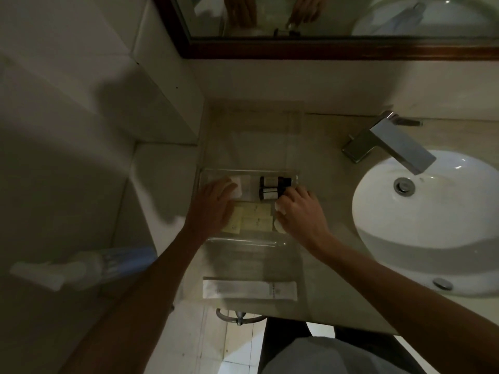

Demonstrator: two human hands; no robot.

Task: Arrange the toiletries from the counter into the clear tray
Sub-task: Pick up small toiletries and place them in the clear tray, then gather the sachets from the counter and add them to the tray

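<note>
The clear tray [244, 242] lies on the counter between the wall and the sink. Inside it lie two small dark bottles [270, 188] with white labels at the back right. A white packet [239, 187] sits at the back left, and several pale yellow sachets [252, 218] fill the middle. My left hand [212, 205] rests flat over the tray's left side, fingers on the white packet and sachets. At the tray's right side my right hand [298, 211] has its fingertips touching the nearer bottle's cap end. A small white item [278, 226] lies under that hand.
A long white sachet [249, 289] lies on the counter near the front edge. A white basin [432, 220] with a chrome faucet [388, 141] is on the right. A mirror [324, 20] hangs behind, and a tiled wall stands on the left. A blue-and-white sprayer [81, 265] hangs low left.
</note>
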